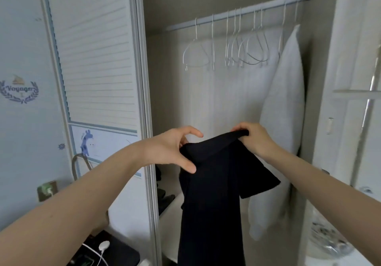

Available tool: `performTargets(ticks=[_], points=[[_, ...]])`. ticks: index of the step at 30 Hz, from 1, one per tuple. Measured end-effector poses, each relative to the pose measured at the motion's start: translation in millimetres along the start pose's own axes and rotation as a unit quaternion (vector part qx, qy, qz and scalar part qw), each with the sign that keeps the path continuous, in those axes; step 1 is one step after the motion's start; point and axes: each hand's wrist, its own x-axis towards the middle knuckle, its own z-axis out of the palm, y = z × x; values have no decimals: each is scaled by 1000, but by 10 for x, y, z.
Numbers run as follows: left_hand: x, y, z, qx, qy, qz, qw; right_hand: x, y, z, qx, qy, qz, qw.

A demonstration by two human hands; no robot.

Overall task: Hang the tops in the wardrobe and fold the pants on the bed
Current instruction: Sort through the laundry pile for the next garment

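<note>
I'm in a home bedroom: an open white built-in wardrobe (226,101) at 12 o'clock, thin white wire hangers (237,45) on its rail, giraffe sticker (86,142) at 9 o'clock.

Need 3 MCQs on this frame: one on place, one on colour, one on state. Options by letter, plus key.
1. Where do the empty hangers sit?
A. on the rail in the wardrobe
B. on the floor
C. in the left hand

2. What colour is the garment?
A. white
B. black
C. red

3. How does the right hand stand?
A. open, apart from the garment
B. flat on the door
C. gripping the garment's top edge

Key:
1 A, their hooks are over the rail.
2 B, it hangs dark against the white pillow.
3 C, its fingers curl over the cloth; the left hand pinches the other side.
</note>
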Motion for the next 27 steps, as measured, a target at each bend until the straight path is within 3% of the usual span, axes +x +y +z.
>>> performTargets(ticks=[3, 7, 10, 15, 18, 22, 24, 27], points=[[13, 132, 34, 67, -76, 49, 994, 36, 141, 18, -22, -5, 16, 1000], [46, 354, 96, 49, -102, 91, 989, 75, 268, 123, 5, -21, 65, 998], [161, 452, 178, 59, -38, 110, 991, 48, 280, 198, 86, -75, 101, 988], [433, 434, 304, 109, 145, 89, 979, -78, 275, 182, 154, -232, 74, 958], [611, 430, 314, 139, 236, 42, 961, -176, 269, 156, 69, -145, 21, 987], [835, 540, 336, 137, 305, -3, 942, -314, 140, 135, 99, 7, -88, 991], [933, 622, 359, 108, 314, -21, 943, -324, 74, 158, 110, -5, -87, 990], [1060, 710, 429, 52, 309, -41, 949, -255, 33, 214, 162, -61, -12, 985]])
